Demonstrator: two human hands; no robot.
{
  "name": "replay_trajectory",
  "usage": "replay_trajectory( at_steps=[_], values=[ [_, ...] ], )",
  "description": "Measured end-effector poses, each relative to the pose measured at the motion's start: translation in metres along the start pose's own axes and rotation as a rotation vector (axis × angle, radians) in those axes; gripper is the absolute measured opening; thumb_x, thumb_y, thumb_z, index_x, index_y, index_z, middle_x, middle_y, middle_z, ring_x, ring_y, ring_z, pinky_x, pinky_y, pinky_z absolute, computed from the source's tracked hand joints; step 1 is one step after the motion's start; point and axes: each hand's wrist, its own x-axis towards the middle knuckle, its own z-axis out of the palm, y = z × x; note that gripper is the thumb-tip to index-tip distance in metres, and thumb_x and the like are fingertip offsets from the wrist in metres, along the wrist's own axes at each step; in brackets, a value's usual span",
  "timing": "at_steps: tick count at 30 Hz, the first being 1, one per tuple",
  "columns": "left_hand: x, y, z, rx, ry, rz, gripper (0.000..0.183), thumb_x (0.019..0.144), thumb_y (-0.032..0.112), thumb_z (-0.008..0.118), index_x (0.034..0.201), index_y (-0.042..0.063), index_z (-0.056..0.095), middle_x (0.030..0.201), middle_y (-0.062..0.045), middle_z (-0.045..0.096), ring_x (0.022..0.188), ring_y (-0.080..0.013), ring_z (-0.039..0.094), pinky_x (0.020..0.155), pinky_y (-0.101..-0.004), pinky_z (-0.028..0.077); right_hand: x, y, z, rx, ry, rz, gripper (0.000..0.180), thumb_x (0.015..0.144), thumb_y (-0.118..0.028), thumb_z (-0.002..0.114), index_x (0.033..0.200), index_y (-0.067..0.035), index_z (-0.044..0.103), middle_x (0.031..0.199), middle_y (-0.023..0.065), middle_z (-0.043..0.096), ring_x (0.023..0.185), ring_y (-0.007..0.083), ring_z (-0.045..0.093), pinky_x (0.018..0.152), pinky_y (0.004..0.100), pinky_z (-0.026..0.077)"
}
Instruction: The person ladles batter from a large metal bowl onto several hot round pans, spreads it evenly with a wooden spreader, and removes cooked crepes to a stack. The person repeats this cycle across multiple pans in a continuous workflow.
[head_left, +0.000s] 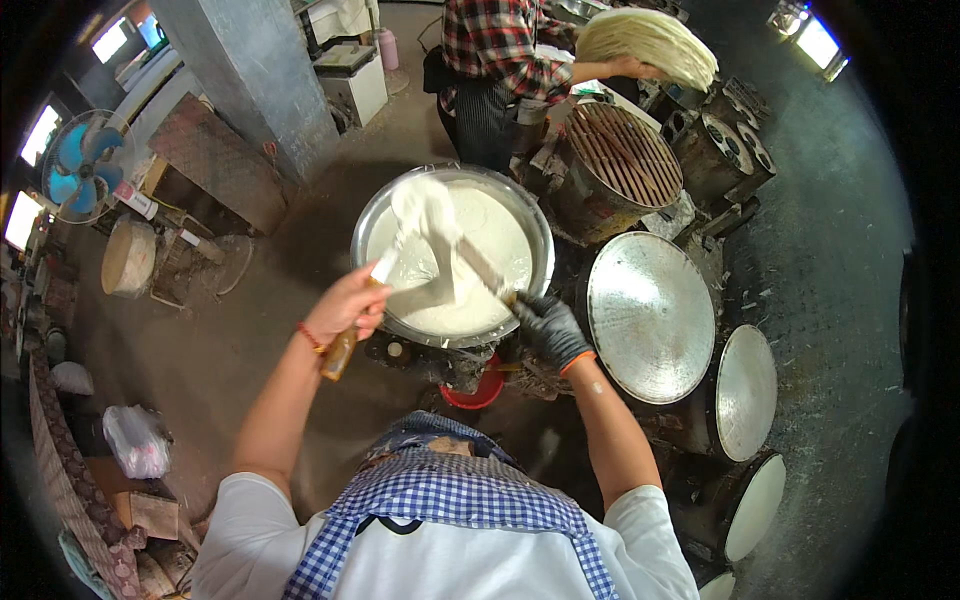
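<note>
My bare left hand (350, 307), with a red cord at its wrist, grips the wooden handle (340, 354) of a ladle or scoop. Its far end is blurred and coated in white batter (420, 206). My right hand (551, 328) wears a dark glove with an orange cuff and holds a flat scraper (484, 266), whose tip meets the coated end of the left tool. Both tools are above a wide metal basin (546, 251) of smooth white batter (487, 300). Batter hangs down between them toward the surface.
Right of the basin stand round metal griddles (651, 319) and a drum stove with a slatted grate (622, 154). Another person (495, 60) ahead holds a large pale sheet stack (645, 45). A red bucket (476, 386) sits below; a fan (82, 166) is at left.
</note>
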Motion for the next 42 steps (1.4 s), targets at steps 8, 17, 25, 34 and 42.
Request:
replay_trajectory(
  at_steps=[8,17,25,34,42],
  values=[
    [0.108,-0.150,-0.075,0.008,-0.025,-0.353,0.034,0.095,0.015,0.047,0.128,0.012,0.039,0.062,0.004,0.041,0.044,-0.0048,0.038,0.038,-0.0213,0.034,-0.007,0.082,0.041,-0.184,-0.026,0.249,0.032,0.088,-0.028,0.059,0.113,-0.008,0.064,0.100,0.0196,0.067,0.094,0.0295,0.065,0.082,0.0348,0.050],
    [0.031,-0.073,-0.039,-0.545,-0.049,-0.231,0.033,0.098,0.014,0.043,0.131,0.017,0.042,0.062,0.004,0.043,0.043,-0.0014,0.037,0.035,-0.0169,0.032,-0.010,-0.002,0.035,-0.266,-0.194,0.241,0.044,0.088,-0.040,0.060,0.114,-0.004,0.063,0.092,0.0183,0.069,0.078,0.0273,0.066,0.074,0.0357,0.051],
    [-0.077,0.071,0.063,-0.148,0.102,0.268,0.037,0.099,0.013,0.035,0.135,0.018,0.038,0.064,0.004,0.039,0.040,-0.0012,0.032,0.032,-0.0169,0.029,0.009,-0.176,-0.076,-0.001,-0.274,0.091,0.058,0.085,-0.054,0.059,0.124,-0.011,0.059,0.055,0.0027,0.053,0.040,0.0111,0.048,0.035,0.0272,0.041],
    [-0.114,0.164,0.094,0.441,0.253,0.789,0.055,0.095,0.015,0.047,0.146,0.011,0.025,0.061,0.003,0.042,0.041,-0.0033,0.041,0.033,-0.0201,0.040,-0.014,-0.300,-0.153,0.328,-0.086,-0.190,0.033,0.084,-0.026,0.069,0.109,-0.005,0.065,0.067,0.0028,0.059,0.051,0.0090,0.053,0.042,0.0225,0.039],
    [-0.103,0.168,0.084,0.162,0.096,0.601,0.048,0.097,0.018,0.044,0.143,0.013,0.030,0.061,0.003,0.041,0.040,-0.0039,0.039,0.033,-0.0209,0.039,0.020,-0.279,-0.108,0.394,0.021,-0.267,0.037,0.088,-0.030,0.064,0.116,-0.006,0.062,0.062,0.0029,0.057,0.045,0.0091,0.049,0.037,0.0239,0.039]
  ],
)
